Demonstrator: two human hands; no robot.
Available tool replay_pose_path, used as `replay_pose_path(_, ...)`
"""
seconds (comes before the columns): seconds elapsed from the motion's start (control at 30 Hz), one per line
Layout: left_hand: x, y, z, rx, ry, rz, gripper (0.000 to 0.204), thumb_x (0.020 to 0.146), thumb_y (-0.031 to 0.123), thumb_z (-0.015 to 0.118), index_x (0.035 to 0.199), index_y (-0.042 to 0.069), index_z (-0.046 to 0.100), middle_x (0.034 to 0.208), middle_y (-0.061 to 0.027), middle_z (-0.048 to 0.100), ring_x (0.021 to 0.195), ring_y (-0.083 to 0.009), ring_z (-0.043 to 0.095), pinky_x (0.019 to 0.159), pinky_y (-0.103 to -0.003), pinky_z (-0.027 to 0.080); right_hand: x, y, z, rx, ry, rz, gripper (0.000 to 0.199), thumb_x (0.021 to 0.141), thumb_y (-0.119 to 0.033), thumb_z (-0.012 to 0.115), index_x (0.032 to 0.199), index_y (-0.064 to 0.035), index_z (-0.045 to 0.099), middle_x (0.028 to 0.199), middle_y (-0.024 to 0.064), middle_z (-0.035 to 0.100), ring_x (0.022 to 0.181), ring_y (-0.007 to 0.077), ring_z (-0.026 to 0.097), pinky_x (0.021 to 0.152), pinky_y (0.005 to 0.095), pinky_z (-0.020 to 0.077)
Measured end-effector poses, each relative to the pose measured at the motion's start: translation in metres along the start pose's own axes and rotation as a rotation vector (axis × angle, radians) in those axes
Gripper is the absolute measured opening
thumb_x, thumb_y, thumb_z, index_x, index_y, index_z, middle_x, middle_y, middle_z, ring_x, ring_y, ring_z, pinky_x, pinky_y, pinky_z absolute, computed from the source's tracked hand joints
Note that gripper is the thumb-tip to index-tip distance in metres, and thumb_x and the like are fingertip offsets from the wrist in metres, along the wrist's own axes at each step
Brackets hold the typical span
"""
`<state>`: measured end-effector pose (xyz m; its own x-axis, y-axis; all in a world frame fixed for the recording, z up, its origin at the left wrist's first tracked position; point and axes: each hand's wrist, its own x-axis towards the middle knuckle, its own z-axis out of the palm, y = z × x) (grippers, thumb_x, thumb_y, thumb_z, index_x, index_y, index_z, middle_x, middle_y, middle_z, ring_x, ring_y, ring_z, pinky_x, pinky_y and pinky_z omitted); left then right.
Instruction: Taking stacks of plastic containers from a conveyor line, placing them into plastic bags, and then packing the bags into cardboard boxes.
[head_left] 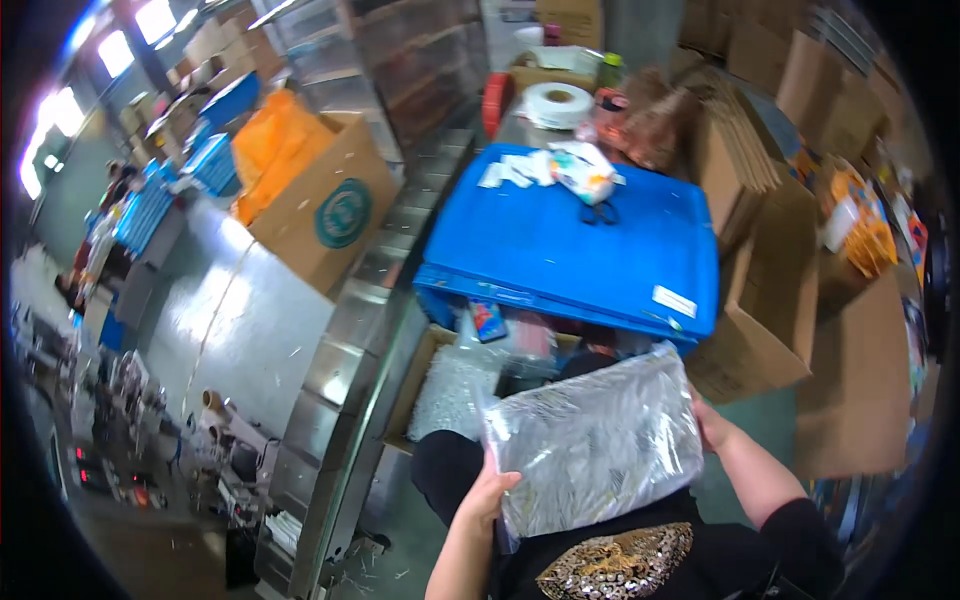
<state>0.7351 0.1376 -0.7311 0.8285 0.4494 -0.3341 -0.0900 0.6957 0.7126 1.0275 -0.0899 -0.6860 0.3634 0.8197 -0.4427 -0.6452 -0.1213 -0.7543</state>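
Note:
A large, flat, clear plastic bag [600, 440] with silvery-grey contents lies across my lap, held up at both sides. My left hand [486, 494] grips its left edge, the thumb pressed on top. At the opposite edge, my right hand [708, 424] holds the bag, its fingers partly hidden behind the plastic. What exactly is inside the bag I cannot make out. Just beyond it stands a blue plastic crate lid [570, 250], used as a table surface. Below the lid's front edge, an open carton [425, 380] holds clear bubbly plastic wrap [455, 395].
Scissors [599, 213], white paper slips [515, 171] and a soft white packet [582, 172] lie on the blue lid. Behind it is a white tape roll [558, 104]. A metal conveyor [340, 370] runs along the left; open cardboard boxes [770, 290] crowd the right.

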Motion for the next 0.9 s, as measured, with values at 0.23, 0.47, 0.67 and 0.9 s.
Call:
replay_pose_path(0.23, 0.007, 0.015, -0.029, -0.109, -0.016, -0.033, 0.105, 0.065, 0.024, 0.071, 0.142, 0.006, 0.001, 0.143, -0.0088, 0.018, 0.131, -0.0213, 0.018, 0.106, -0.032, 0.015, 0.065, 0.007, -0.028, -0.047, 0.007, 0.332, 0.071, 0.069, -0.034, 0.070, 0.126, -0.0061, 0.040, 0.113, 0.0117, 0.056, 0.101, 0.0271, 0.057, 0.087, 0.0435, 0.0459)
replay_pose_path(0.47, -0.016, 0.065, -0.056, -0.008, 0.253, 0.125, 0.099, 0.074, 0.037, 0.065, 0.142, 0.008, 0.000, 0.145, -0.0088, 0.015, 0.131, -0.0199, 0.017, 0.106, -0.032, 0.014, 0.154, 0.019, 0.064, 0.023, -0.235, 0.353, 0.079, 0.064, -0.047, 0.064, 0.126, -0.0038, 0.043, 0.117, 0.0148, 0.054, 0.108, 0.0303, 0.052, 0.094, 0.0426, 0.0401)
replay_pose_path(0.67, -0.110, 0.141, -0.016, -0.352, 0.319, 0.806, 0.107, 0.067, 0.075, 0.050, 0.142, 0.013, 0.006, 0.145, -0.0114, 0.020, 0.133, -0.0240, 0.020, 0.107, -0.042, 0.020, 0.207, 0.037, 0.207, 0.149, -0.711, 0.226, 0.088, 0.070, -0.057, 0.053, 0.136, -0.0050, 0.027, 0.133, 0.0145, 0.038, 0.119, 0.0329, 0.040, 0.098, 0.0435, 0.0354)
replay_pose_path(0.9, -0.131, 0.004, -0.006, -0.290, 0.728, 1.194, 0.093, 0.070, 0.065, 0.057, 0.136, 0.008, 0.026, 0.137, -0.0052, 0.035, 0.126, -0.0232, 0.032, 0.105, -0.040, 0.024, 0.180, 0.082, 0.323, 0.335, -1.070, 0.353, 0.083, 0.074, -0.053, 0.054, 0.133, -0.0016, 0.028, 0.132, 0.0138, 0.039, 0.119, 0.0298, 0.040, 0.098, 0.0421, 0.0355)
